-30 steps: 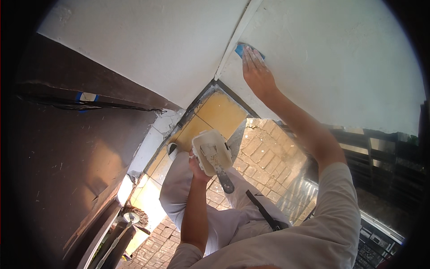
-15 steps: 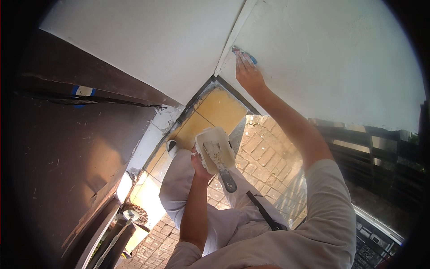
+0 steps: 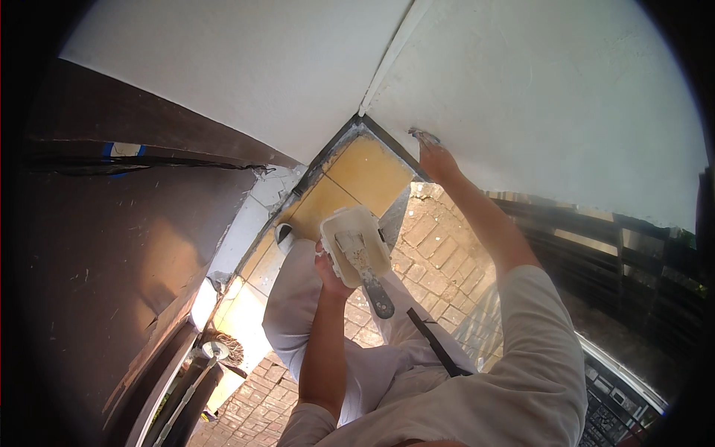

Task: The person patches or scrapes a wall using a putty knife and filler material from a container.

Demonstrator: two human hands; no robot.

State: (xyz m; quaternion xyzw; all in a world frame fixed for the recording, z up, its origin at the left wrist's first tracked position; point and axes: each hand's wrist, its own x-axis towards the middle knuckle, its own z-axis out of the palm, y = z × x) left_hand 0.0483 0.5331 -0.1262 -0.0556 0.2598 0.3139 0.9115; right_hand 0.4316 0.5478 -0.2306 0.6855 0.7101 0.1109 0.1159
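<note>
My left hand (image 3: 332, 274) is closed on the side of a whitish plastic tub (image 3: 376, 240), held above my lap. A putty knife (image 3: 380, 299) lies in the tub, its blade smeared with whitish filler and its grey handle sticking out over the near edge. My right arm is stretched out, and my right hand (image 3: 438, 158) presses a small flat blue tool (image 3: 427, 137) against the right-hand white wall (image 3: 544, 97), low down near the corner. The fingers mostly hide the tool, so its exact kind is unclear.
Another white wall (image 3: 246, 82) meets this one at the corner, above yellow floor tiles (image 3: 370, 173). Brick paving (image 3: 439, 249) lies below me. At left are a brown panel (image 3: 141, 246) with a dark cable and a mop (image 3: 216, 350). Dark slats (image 3: 588, 253) stand at right.
My right hand has moved down the wall with the blue tool, away from the corner strip and closer to the floor. My left hand and the tub have barely moved.
</note>
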